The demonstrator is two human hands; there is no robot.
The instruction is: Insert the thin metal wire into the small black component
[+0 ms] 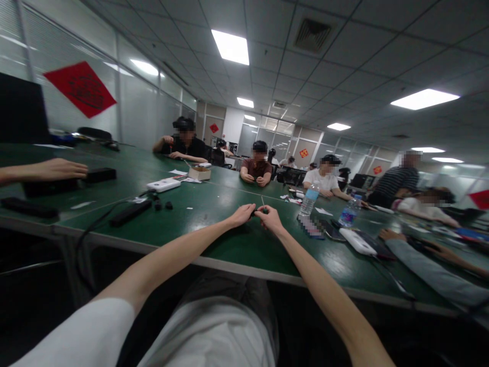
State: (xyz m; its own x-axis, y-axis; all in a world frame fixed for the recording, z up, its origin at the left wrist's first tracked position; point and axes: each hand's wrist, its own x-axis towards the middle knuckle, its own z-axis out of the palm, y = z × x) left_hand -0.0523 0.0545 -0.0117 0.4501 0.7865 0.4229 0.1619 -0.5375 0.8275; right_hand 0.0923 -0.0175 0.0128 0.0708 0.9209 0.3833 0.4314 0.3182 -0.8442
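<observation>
Both hands are closed: my left hand (241, 215) and right hand (270, 219) pinch a small dark object (252, 213) mid-frame, above the green tabletop (225, 232). A slipped pinch could drop it among the small black pieces (162, 205) further left.

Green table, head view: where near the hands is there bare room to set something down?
Bare green tabletop spreads between the left hand and the black bar-shaped device, and also runs below both hands to the table edge. It is crowded beyond the right hand: a water bottle, a second bottle, a phone and a white box.
</observation>
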